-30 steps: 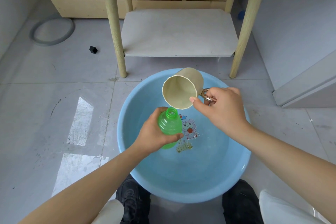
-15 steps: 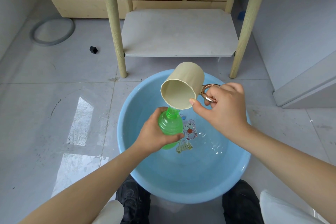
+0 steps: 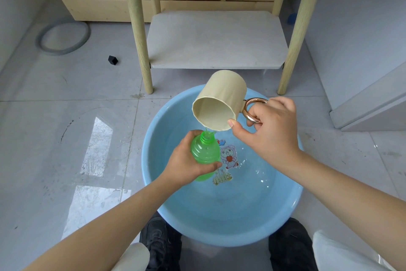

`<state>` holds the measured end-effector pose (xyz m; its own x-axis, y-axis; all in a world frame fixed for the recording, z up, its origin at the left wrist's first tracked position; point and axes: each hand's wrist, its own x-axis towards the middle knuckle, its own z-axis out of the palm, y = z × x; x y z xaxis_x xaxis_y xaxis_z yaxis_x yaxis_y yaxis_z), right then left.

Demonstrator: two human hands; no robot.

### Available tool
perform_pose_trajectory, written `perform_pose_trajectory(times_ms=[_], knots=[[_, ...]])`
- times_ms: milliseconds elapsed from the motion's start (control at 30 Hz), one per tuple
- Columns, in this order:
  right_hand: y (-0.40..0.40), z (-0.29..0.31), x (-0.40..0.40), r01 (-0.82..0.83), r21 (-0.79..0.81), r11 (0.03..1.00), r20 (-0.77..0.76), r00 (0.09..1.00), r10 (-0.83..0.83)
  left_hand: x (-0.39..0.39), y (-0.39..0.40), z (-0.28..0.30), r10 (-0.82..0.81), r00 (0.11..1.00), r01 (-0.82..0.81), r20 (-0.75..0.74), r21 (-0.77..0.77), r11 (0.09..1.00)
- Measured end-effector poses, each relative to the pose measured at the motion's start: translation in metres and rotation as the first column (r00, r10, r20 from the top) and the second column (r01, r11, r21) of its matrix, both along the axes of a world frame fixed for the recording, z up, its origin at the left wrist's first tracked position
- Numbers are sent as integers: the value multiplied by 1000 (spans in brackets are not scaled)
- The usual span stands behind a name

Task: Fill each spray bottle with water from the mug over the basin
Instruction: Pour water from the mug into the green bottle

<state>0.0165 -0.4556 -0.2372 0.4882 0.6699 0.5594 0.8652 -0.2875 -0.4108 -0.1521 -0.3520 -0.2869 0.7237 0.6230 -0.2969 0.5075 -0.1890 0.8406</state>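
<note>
My left hand (image 3: 186,162) grips a green, uncapped spray bottle (image 3: 204,152) and holds it upright over the blue basin (image 3: 222,226). My right hand (image 3: 269,132) holds a beige mug (image 3: 219,103) by its copper-coloured handle, thumb against the rim. The mug is tipped steeply, mouth toward me, its lower lip just above the bottle's neck. A thin stream of water runs from the lip into the neck. The basin holds shallow water over a cartoon print on its bottom.
The basin sits on a grey tiled floor between my dark shoes (image 3: 161,246). Behind it stands a wooden-legged table with a low grey shelf (image 3: 216,40). A grey ring (image 3: 62,36) and a small black cube (image 3: 112,60) lie on the floor at the left.
My right hand has tipped the mug further and lifted its base, and water now pours into the bottle. My left hand and the bottle have stayed put.
</note>
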Motion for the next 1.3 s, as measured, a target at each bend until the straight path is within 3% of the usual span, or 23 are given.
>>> perform_pose_trajectory(times_ms=[1300], knots=[[4, -7, 3, -97, 65, 993, 246, 966, 78, 0, 0, -5, 44, 999, -44, 9, 5, 999]])
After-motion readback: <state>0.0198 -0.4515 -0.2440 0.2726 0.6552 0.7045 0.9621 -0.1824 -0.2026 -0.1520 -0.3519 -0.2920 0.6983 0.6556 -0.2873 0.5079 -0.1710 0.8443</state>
